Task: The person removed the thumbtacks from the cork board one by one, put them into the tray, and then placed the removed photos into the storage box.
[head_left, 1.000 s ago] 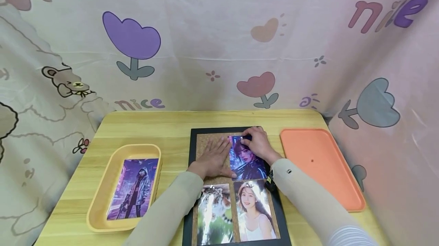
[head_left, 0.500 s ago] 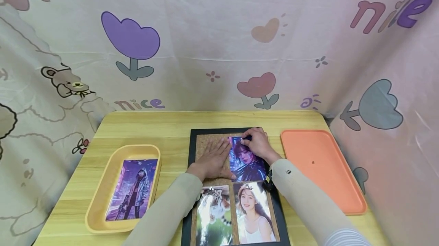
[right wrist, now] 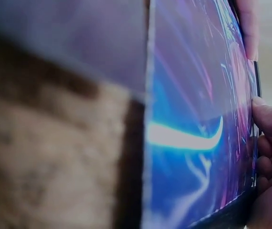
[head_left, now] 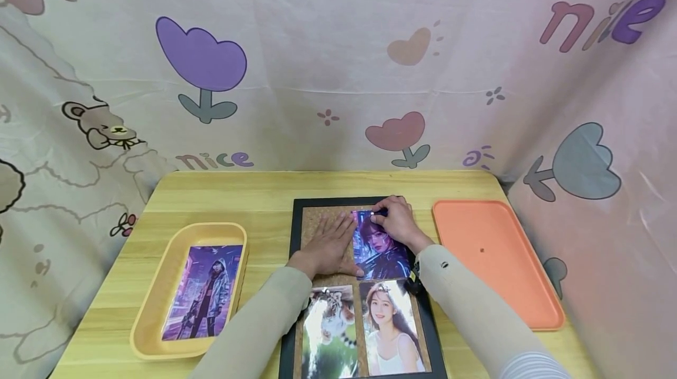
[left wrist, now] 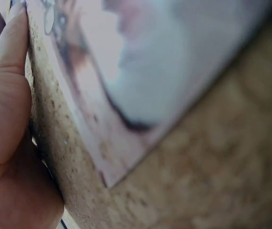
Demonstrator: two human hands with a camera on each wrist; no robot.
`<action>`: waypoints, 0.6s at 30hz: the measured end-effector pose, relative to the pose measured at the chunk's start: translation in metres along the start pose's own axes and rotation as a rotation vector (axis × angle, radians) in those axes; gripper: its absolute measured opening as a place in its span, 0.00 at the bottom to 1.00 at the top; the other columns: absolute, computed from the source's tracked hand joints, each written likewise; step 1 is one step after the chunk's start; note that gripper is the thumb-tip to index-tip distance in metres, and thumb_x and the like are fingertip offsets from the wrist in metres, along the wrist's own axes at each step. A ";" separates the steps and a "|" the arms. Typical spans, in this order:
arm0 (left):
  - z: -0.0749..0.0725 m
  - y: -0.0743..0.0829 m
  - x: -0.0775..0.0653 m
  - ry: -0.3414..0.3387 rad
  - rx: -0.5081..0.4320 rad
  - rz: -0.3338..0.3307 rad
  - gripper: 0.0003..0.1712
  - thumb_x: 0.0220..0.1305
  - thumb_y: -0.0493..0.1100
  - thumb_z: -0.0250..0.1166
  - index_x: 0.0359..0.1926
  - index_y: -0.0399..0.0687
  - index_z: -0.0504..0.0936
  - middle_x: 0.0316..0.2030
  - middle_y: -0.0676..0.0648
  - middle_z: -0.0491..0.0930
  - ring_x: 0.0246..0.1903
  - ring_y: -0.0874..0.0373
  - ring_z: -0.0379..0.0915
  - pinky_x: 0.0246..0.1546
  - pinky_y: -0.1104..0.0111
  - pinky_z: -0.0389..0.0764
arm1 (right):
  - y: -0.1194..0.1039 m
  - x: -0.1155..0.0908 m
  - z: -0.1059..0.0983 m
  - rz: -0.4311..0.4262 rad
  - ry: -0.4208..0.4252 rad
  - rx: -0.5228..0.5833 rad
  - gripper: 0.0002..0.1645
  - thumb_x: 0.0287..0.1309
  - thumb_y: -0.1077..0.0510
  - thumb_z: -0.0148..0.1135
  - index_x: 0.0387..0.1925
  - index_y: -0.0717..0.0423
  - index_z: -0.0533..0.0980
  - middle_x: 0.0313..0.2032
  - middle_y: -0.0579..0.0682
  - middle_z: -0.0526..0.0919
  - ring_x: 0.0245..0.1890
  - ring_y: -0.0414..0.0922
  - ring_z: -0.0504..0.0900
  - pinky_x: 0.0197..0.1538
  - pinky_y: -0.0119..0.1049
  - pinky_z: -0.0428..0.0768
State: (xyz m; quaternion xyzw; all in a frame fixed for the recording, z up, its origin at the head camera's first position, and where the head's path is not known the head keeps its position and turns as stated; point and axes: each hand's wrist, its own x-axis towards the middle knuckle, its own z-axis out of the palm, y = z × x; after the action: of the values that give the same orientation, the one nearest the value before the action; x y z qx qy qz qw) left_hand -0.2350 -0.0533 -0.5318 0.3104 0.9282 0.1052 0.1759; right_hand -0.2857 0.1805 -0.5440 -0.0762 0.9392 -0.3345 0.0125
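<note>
My left hand (head_left: pixel 329 244) lies flat with fingers spread on the corkboard (head_left: pixel 317 214), fingertips and thumb at the left edge of a purple-blue portrait photo (head_left: pixel 378 250). At that photo's top edge, my right hand (head_left: pixel 400 220) bends over, thumb and index finger pinching what looks like a small clear push pin; the fingers mostly hide it. In the right wrist view the thumb (right wrist: pixel 264 114) presses at the photo's edge, other fingers curled. Lower on the board are a tiger photo (head_left: pixel 330 332) and a photo of a person in white (head_left: pixel 391 329). A clear pin (left wrist: pixel 49 19) shows on one photo.
On the left of the wooden table (head_left: pixel 264 188) stands a yellow tray (head_left: pixel 150 302) holding another purple photo (head_left: pixel 203 291). An orange tray (head_left: pixel 497 261) lies at the right. A printed curtain (head_left: pixel 296 73) hangs behind the table.
Both hands stay in the same places on the board and the photo. The head view has shifted very slightly.
</note>
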 end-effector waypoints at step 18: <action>0.001 0.001 0.000 0.005 0.010 -0.006 0.72 0.59 0.83 0.59 0.86 0.50 0.36 0.86 0.48 0.33 0.85 0.49 0.23 0.82 0.43 0.29 | 0.000 -0.001 0.000 0.001 -0.013 -0.003 0.11 0.67 0.54 0.72 0.47 0.55 0.86 0.56 0.53 0.82 0.60 0.54 0.72 0.67 0.54 0.64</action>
State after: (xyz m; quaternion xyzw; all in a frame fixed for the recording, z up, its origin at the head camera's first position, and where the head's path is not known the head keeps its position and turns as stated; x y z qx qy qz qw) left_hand -0.2342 -0.0528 -0.5323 0.3081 0.9302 0.1007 0.1723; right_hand -0.2851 0.1806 -0.5436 -0.0778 0.9397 -0.3327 0.0187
